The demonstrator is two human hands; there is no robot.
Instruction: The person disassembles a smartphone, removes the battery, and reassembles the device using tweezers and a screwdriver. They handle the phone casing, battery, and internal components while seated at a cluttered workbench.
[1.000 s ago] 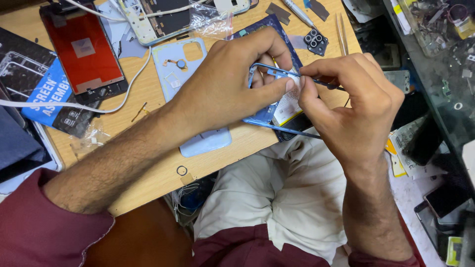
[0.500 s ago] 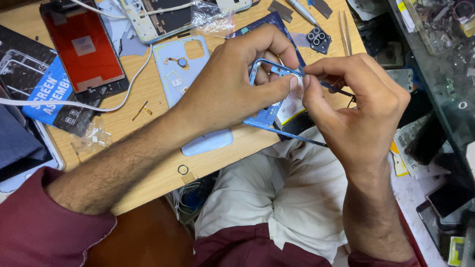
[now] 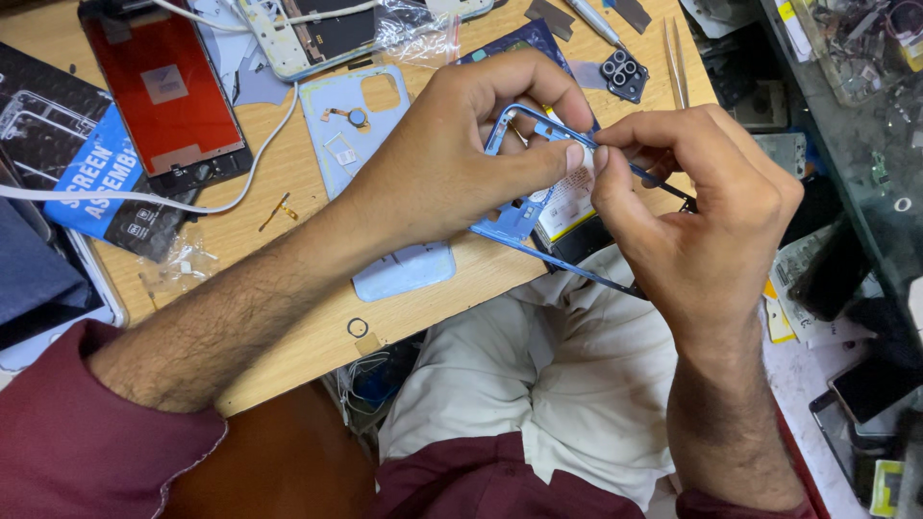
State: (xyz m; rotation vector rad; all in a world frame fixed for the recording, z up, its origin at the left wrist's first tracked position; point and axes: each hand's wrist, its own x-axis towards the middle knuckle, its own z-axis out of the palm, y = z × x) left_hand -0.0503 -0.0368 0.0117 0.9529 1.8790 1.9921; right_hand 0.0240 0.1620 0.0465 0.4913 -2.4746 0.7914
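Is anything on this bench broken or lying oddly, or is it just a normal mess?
Nothing looks spilled. The odd part is the blue phone frame, held between the left hand and right hand: it is stripped bare, with its pale blue back cover lying separately on the wooden table.

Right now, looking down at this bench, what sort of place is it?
Most likely a phone repair bench: both hands work a blue phone frame, with a red-backed screen panel and a light-blue back cover on the wooden table.

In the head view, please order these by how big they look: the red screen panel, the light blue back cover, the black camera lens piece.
1. light blue back cover
2. red screen panel, though close to it
3. black camera lens piece
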